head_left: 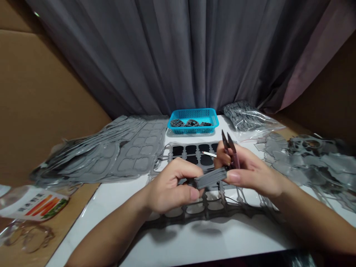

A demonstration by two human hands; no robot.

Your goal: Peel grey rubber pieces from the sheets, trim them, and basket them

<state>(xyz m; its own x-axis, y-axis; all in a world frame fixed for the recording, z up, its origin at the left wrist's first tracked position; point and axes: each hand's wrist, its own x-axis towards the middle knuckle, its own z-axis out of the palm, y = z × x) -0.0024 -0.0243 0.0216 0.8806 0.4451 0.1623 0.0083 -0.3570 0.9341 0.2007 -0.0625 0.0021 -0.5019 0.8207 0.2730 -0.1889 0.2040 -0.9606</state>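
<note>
Between my hands is a small grey bundle point(211, 178) that looks like a stack of thin rubbery pieces seen edge-on. My left hand point(178, 183) pinches its left end between thumb and fingers. The right end is gripped by the thumb and fingers of my right hand point(247, 168), which also holds dark thread snips point(230, 146), blades pointing up and apart. Beneath both hands lies a grey moulded sheet point(169, 146) with rounded cells; the far ones look black, the near ones are see-through. A thin white stick with a dark tip point(209, 154) rests on it.
A blue basket point(191, 129) with grey looped pieces stands at the back. Grey sheets point(111, 148) are piled left, scraps point(311, 163) right. A clear bag point(246, 116) of grey pieces is back right. A labelled jar point(36, 204) and glasses point(30, 235) lie left.
</note>
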